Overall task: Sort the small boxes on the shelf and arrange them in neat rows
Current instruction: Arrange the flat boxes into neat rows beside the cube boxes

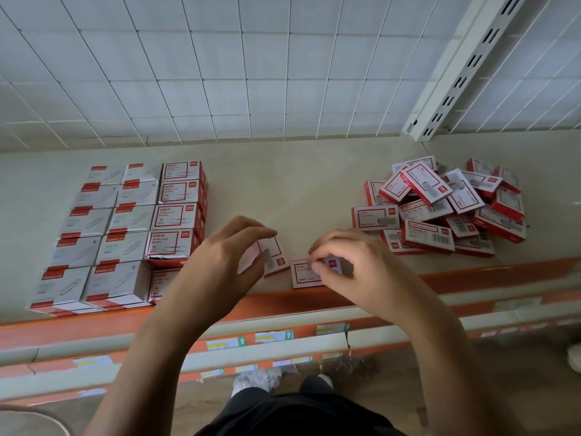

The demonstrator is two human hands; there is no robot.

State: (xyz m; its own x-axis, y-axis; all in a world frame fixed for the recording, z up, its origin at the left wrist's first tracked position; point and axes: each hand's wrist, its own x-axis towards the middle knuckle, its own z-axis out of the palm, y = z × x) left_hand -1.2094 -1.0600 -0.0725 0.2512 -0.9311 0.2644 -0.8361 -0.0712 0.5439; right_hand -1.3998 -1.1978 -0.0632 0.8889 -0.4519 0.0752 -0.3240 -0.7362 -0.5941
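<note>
My left hand (220,262) grips a small red-and-white staple box (276,256), tilted just above the cream shelf (283,190). My right hand (352,265) pinches a second small box (303,275) that lies flat near the shelf's front edge. A loose heap of the same small boxes (446,206) lies at the right. At the left, larger paper-clip boxes (125,234) stand in neat rows, the rightmost column (176,215) red-framed.
An orange front rail (94,325) edges the shelf, with lower shelf rails and price tags below. A white wire grid (220,73) forms the back wall, and a slotted upright (465,67) stands at the right. Bare shelf lies between the rows and the heap.
</note>
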